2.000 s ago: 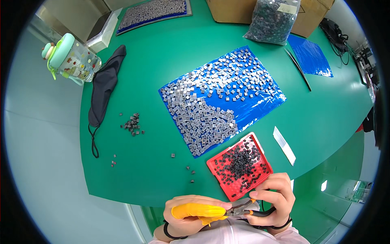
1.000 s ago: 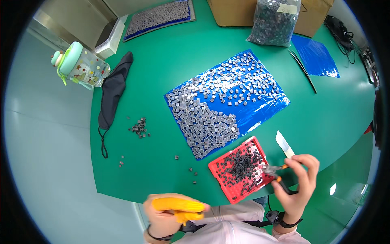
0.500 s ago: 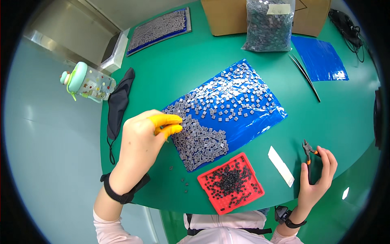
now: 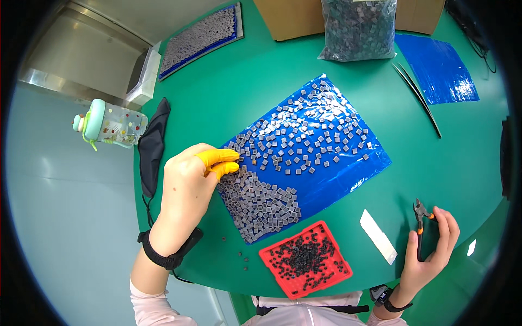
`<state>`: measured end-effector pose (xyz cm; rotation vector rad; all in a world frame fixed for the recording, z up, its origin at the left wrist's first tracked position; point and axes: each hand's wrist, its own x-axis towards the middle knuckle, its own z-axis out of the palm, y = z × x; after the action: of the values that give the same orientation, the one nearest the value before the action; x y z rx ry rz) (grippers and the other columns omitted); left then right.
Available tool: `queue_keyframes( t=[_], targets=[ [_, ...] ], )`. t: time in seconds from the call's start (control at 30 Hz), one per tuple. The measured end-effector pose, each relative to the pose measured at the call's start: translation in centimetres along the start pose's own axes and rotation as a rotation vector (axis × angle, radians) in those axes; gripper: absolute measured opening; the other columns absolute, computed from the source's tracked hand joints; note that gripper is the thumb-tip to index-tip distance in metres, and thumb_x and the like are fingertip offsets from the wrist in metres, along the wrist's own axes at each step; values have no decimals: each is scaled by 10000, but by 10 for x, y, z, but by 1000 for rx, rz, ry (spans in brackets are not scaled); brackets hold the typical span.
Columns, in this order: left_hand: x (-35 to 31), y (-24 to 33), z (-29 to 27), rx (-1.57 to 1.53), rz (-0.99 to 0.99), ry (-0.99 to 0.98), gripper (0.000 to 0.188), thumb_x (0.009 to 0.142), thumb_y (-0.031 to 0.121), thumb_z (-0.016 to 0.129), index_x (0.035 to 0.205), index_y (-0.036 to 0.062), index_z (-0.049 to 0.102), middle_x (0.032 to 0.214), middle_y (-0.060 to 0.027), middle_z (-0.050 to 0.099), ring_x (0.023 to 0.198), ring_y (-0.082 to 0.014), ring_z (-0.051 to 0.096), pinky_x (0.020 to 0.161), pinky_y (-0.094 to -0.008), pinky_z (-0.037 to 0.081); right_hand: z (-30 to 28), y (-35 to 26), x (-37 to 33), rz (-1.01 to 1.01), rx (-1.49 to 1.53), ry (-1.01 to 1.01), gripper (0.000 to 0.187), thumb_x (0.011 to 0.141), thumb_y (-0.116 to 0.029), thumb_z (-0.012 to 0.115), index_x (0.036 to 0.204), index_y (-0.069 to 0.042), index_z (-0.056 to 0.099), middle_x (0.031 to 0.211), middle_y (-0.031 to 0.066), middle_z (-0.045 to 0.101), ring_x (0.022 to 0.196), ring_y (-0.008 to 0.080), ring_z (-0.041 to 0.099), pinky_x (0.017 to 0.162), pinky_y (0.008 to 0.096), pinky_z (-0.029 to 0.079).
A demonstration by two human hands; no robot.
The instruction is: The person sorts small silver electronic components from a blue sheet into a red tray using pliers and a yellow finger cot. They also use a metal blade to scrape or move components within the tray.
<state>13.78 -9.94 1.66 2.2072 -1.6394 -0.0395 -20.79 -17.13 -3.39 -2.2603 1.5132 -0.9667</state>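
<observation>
at the far left a pale green drinking bottle [image 4: 109, 126] with dotted clear walls lies on its side at the edge of the green table [image 4: 228, 81], its contents not readable, and a black face mask [image 4: 152, 146] lies just beside it. behind them a flat tray [image 4: 200, 37] holds rows of small grey parts. the left hand [image 4: 190, 187], with yellow covers on two fingertips [image 4: 220, 157], reaches onto the near-left corner of the blue sheet [image 4: 348, 174], the fingertips pinched together on the small grey square parts [image 4: 304, 136] there; whether one is actually gripped cannot be told. the parts lie packed tight near the hand and scattered loose further right. in front, the red tray [image 4: 272, 255] holds a heap of small black pieces [image 4: 307, 258]. a white strip [image 4: 378, 236] lies to its right. at the back a clear bag [image 4: 356, 27] full of grey parts leans against a cardboard box [image 4: 288, 19]. the right hand [image 4: 429, 250], well apart, is closed around small cutting pliers [image 4: 420, 217] with orange grips.
</observation>
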Motion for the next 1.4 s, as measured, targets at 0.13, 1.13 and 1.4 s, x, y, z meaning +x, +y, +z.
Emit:
queue_keyframes(
  t=[0.13, 1.13, 1.4],
  targets=[
    [-1, 0, 1, 20, -2, -18, 202, 665, -36, 732, 859, 20, 721, 786, -105, 645, 649, -236, 627, 568, -294, 502, 0, 1, 1, -10, 7, -7, 488, 686, 53, 615, 1170, 6, 577, 1173, 146, 535, 1082, 280, 533, 972, 367, 392],
    [8, 4, 7, 127, 271, 28, 377, 646, -5, 759, 1012, 47, 687, 773, -57, 626, 755, -221, 577, 652, -311, 495, 0, -1, 2, -1, -15, -23, 489, 679, 65, 622, 1160, -5, 579, 1182, 141, 542, 1085, 286, 536, 954, 375, 409],
    [6, 4, 6, 112, 221, 73, 349, 636, -20, 763, 969, 61, 700, 769, -39, 633, 735, -209, 570, 634, -301, 488, 1, 1, 1, -7, -29, -6, 537, 612, -28, 686, 1141, 1, 599, 1139, 141, 532, 1054, 308, 529, 912, 414, 432]
  ],
)
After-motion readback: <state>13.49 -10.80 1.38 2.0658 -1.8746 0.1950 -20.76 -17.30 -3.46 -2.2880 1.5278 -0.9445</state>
